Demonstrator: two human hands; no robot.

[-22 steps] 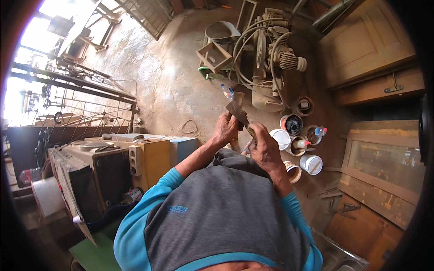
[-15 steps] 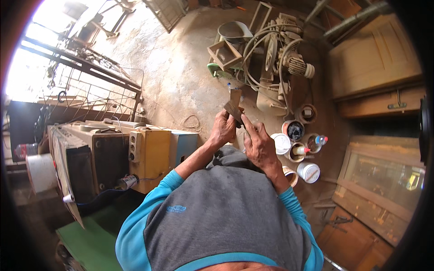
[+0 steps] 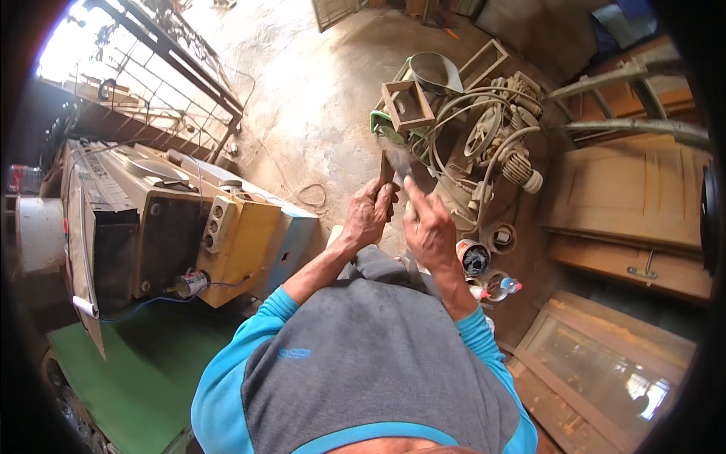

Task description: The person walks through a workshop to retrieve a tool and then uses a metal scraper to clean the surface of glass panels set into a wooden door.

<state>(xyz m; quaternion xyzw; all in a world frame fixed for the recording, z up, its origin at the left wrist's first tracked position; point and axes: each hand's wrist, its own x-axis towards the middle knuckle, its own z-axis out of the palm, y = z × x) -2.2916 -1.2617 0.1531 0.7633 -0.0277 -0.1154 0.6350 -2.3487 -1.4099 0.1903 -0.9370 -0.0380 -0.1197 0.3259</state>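
Observation:
In front of my chest, my left hand (image 3: 367,215) is closed around a thin, flat brown piece (image 3: 387,166) that stands up from the fingers. I cannot make out if it is wood or a second blade. Just to its right, my right hand (image 3: 429,227) grips a flat-bladed scraper (image 3: 403,162), with the index finger stretched along it. Motion blurs the grey blade, which is close beside the brown piece; whether they touch, I cannot tell. The scraper's handle is hidden inside the right hand.
Beyond my right hand are a dusty compressor (image 3: 499,144) with hoses, a wooden frame box (image 3: 408,104) and a round basin (image 3: 436,72). Open paint tubs (image 3: 474,259) stand near my right forearm. A yellow cabinet (image 3: 243,238) is at left; wooden door panels (image 3: 628,189) lean at right.
The scraper has moved off the brown piece to its right side, and the two hands are slightly further apart. My view has turned, shifting the surroundings.

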